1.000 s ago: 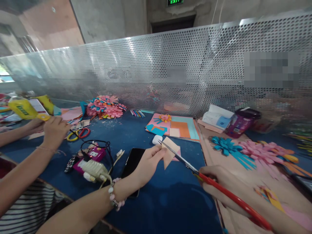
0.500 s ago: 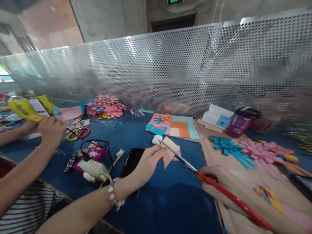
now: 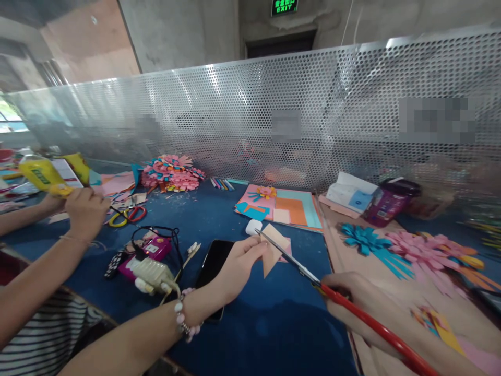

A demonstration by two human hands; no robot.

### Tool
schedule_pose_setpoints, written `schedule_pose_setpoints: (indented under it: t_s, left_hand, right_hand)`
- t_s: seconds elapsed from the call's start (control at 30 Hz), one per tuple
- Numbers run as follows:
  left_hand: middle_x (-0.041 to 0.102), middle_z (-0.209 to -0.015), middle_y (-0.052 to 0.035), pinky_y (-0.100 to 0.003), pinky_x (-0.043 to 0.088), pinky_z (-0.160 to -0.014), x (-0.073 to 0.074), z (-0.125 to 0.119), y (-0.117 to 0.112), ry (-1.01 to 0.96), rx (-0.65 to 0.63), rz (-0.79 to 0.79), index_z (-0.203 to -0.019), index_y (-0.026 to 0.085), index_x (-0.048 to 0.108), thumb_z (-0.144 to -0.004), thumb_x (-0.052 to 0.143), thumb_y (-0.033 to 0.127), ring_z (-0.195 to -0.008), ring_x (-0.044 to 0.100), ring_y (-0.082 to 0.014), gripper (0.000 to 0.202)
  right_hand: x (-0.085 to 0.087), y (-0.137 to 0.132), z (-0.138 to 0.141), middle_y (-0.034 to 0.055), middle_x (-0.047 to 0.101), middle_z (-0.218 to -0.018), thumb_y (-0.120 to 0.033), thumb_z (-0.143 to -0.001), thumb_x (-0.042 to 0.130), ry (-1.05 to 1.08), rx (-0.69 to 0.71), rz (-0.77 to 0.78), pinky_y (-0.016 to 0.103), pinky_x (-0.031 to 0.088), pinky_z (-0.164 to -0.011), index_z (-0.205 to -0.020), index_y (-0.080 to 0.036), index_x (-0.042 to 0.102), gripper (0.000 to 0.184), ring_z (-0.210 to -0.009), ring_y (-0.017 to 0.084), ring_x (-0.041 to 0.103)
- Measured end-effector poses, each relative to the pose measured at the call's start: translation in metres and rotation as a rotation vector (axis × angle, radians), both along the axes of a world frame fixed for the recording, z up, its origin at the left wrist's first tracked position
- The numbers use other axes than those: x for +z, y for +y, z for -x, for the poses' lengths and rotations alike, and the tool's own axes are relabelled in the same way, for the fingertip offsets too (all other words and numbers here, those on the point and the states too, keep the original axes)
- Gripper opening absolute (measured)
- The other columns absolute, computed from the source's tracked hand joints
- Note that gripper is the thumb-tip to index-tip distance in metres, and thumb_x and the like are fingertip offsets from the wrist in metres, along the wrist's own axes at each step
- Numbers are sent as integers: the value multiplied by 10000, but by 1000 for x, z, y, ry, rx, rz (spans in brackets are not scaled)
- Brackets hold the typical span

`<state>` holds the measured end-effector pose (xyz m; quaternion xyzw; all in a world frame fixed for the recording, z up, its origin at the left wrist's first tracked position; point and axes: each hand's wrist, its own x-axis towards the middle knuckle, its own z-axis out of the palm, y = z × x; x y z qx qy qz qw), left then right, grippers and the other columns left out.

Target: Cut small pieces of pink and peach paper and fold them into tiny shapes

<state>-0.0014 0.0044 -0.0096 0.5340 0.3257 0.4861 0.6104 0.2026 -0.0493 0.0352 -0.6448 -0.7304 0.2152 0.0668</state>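
Blue table [image 3: 289, 334]; paper [image 3: 270, 258] (edge hidden by left hand [image 3: 238, 266])

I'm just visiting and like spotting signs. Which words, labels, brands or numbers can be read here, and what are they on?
"EXIT": on the green-lit sign high on the wall; the characters above it are too blurred and cut off to read surely.
Yellow bottle: label too blurred to read.
Purple tub: print too small and blurred.
White packet: marking on its blue patch unreadable.
I can make out no brands or numbers.
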Motion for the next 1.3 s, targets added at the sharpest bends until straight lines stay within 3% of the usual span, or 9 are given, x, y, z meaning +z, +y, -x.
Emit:
schedule_pose_setpoints:
  t_s: [0.3,0.6,0.83,0.97,1.1,1.3]
  left_hand:
    - [555,-718,-40,-292,410,-744,1,0,-1,-24,-18,3,-685,132,578,-823,488,326,-700,516,-153,254]
    - [573,-707,-41,-294,431,-724,3,-1,0,-27,4,33,-671,137,597,-777,538,356,-701,537,-161,251]
    - [646,-794,-80,-298,448,-697,1,0,3,-21,58,57,-752,119,660,-766,544,352,-774,587,-201,261]
    - [654,-750,-85,-288,462,-638,5,4,9,-103,208,12,-736,104,670,-780,508,309,-735,599,-195,265]
    - [604,-642,-25,-239,421,-514,16,12,15,-374,429,0,-632,135,602,-766,525,298,-588,555,-130,225]
    - [577,-626,8,-221,403,-506,22,19,22,-462,517,20,-660,150,553,-734,552,309,-568,546,-103,174]
  right_hand:
    - [-21,4,-8,-40,352,-465,-240,-681,449,48,33,-69,190,198,-395,-541,-177,432,154,-428,76,344]
    - [-6,-4,3,-27,418,-457,-220,-734,443,98,29,-100,195,225,-388,-511,-173,450,228,-393,69,368]
    - [-17,3,0,-28,425,-456,-331,-791,425,172,-15,-111,196,273,-381,-574,-179,502,276,-384,79,403]
    - [-18,13,-8,-38,409,-451,-396,-811,428,191,-97,-93,206,309,-391,-611,-193,460,287,-398,102,450]
    - [-25,14,-16,-4,522,-519,-359,-760,540,107,-61,-81,223,322,-440,-620,-199,498,216,-482,138,524]
    - [-45,16,-15,58,653,-749,-284,-667,647,-48,86,3,245,375,-527,-765,-207,582,141,-644,194,605]
